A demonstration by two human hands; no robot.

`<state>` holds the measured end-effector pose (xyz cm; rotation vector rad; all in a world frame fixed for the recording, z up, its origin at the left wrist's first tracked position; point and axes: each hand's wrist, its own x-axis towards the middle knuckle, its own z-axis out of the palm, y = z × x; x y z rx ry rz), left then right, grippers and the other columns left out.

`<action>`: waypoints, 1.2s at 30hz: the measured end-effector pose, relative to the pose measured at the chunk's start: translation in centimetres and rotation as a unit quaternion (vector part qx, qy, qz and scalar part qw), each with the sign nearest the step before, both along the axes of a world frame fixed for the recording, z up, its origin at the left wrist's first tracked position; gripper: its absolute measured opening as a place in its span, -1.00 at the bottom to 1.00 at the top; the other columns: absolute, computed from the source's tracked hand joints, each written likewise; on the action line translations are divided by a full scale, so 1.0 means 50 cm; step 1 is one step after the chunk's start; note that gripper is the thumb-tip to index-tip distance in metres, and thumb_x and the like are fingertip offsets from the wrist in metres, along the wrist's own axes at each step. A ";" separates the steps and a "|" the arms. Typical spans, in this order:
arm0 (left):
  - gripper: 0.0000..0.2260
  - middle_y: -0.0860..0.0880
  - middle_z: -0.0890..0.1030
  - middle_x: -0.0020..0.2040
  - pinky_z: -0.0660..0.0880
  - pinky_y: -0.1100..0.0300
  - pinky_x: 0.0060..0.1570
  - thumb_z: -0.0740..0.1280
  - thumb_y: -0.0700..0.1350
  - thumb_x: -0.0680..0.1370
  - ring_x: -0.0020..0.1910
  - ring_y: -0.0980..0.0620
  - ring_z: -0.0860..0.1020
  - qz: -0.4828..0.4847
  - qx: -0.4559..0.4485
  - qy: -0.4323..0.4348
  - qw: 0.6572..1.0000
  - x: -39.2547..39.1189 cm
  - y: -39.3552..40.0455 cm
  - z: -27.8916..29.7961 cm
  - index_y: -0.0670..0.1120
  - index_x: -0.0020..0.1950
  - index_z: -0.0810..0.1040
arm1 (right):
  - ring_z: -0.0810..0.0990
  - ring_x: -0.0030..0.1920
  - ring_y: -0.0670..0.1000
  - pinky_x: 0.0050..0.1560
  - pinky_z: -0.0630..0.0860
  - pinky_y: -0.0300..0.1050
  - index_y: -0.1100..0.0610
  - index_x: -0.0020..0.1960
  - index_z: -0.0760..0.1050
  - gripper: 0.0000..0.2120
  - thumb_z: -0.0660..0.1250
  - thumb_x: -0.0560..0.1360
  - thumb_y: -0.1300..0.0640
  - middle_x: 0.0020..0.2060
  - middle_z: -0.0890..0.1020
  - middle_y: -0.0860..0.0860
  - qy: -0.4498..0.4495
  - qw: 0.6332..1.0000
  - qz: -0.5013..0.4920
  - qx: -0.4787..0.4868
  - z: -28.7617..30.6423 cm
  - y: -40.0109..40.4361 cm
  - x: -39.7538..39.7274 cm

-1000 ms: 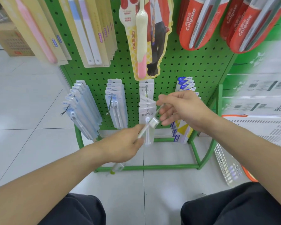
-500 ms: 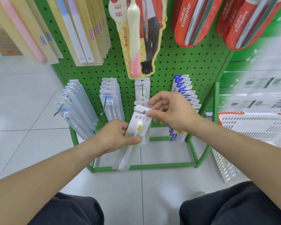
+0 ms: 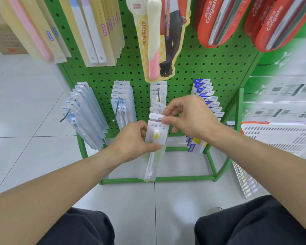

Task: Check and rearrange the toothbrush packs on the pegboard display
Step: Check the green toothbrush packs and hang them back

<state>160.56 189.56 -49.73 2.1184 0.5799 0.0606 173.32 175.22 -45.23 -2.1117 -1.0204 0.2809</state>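
Observation:
A white toothbrush pack (image 3: 155,138) with a yellow brush head hangs at the tip of the middle peg hook (image 3: 159,119) on the green pegboard (image 3: 201,68). My left hand (image 3: 131,140) grips the pack's middle from the left, thumb across its front. My right hand (image 3: 189,117) pinches the pack's top edge beside the hook tip. More white packs (image 3: 158,91) hang behind on the same hook.
Pale blue packs (image 3: 85,110) and twin-brush packs (image 3: 122,103) hang on hooks to the left; blue-and-white packs (image 3: 208,103) to the right. Larger packs and red Colgate packs (image 3: 217,23) hang above. A white basket (image 3: 272,147) stands at the right. The green base frame (image 3: 157,179) lies on the tiled floor.
The pack was turned from edge-on to facing me and brought up to the hook tip. Both hands rose slightly toward the pegboard, and the right hand now pinches the pack's top.

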 end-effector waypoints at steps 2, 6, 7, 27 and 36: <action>-0.66 -0.01 0.72 -0.13 0.63 0.03 0.01 0.63 -0.03 0.36 -0.11 -0.01 0.68 0.015 -0.027 -0.009 0.999 0.000 -0.002 0.002 -0.04 0.03 0.61 | 0.67 -0.45 -0.08 -0.45 0.40 -0.44 0.11 -0.13 0.64 -0.89 0.56 0.46 0.12 -0.31 0.70 -0.03 -0.001 1.000 -0.009 0.000 -0.004 0.000 0.005; -0.80 0.01 0.72 -0.11 0.62 0.11 -0.02 0.52 0.03 0.48 -0.06 0.04 0.68 0.044 -0.036 -0.032 0.998 0.005 0.002 -0.006 -0.02 0.00 0.63 | 0.62 -0.46 -0.20 -0.35 0.44 -0.45 0.05 -0.16 0.67 -0.89 0.56 0.44 0.04 -0.29 0.70 -0.10 -0.038 0.999 -0.004 -0.009 -0.007 0.006 0.014; -0.81 0.01 0.72 -0.11 0.62 0.11 -0.02 0.52 0.04 0.49 -0.06 0.05 0.68 0.045 -0.035 -0.031 0.998 0.007 0.004 -0.009 -0.02 0.00 0.63 | 0.59 -0.43 -0.27 -0.32 0.40 -0.50 0.04 -0.17 0.67 -0.89 0.55 0.45 0.03 -0.30 0.69 -0.13 -0.060 0.998 0.001 -0.017 -0.005 0.007 0.017; -0.76 0.05 0.70 -0.02 0.62 0.03 0.10 0.48 0.08 0.51 -0.02 0.09 0.66 0.023 0.011 -0.016 1.000 0.029 0.023 -0.034 -0.01 0.09 0.64 | 0.50 0.17 0.17 0.17 0.49 0.01 0.13 0.25 0.55 -0.74 0.36 0.57 0.23 0.23 0.45 0.19 -0.174 0.975 -0.069 -0.120 -0.030 0.168 0.163; -0.77 0.07 0.69 -0.07 0.61 0.17 0.03 0.49 0.07 0.50 -0.07 0.11 0.66 0.030 0.019 -0.028 0.999 0.031 0.030 -0.035 -0.01 0.07 0.62 | 0.61 -0.08 0.14 -0.09 0.53 -0.07 0.02 -0.07 0.52 -0.92 0.41 0.53 0.16 -0.16 0.59 0.04 -0.134 0.985 -0.072 -0.076 -0.021 0.142 0.148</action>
